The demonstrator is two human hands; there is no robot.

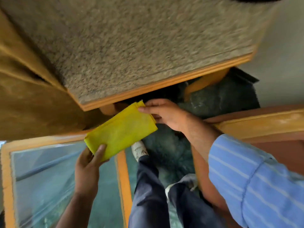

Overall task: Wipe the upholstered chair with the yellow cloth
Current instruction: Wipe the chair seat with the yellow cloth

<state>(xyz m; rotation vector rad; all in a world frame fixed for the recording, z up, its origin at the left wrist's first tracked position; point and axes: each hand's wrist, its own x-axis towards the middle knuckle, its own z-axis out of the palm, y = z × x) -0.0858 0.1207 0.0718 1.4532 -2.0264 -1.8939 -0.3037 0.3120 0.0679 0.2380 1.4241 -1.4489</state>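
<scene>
The folded rectangular yellow cloth (121, 130) is being held below the beige textured upholstered chair seat (131, 46): left hand (88, 167) gripping at 7 o'clock, right hand (164, 113) pinching at 2 o'clock.

Nubbly beige-upholstered chair seat (131, 41) edged in smooth wood, soft matt yellow cloth (121, 129), glossy glass tabletop (49, 170)

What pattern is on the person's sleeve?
The sleeve on the right arm is light blue with thin white stripes, clear in the head view.
</scene>
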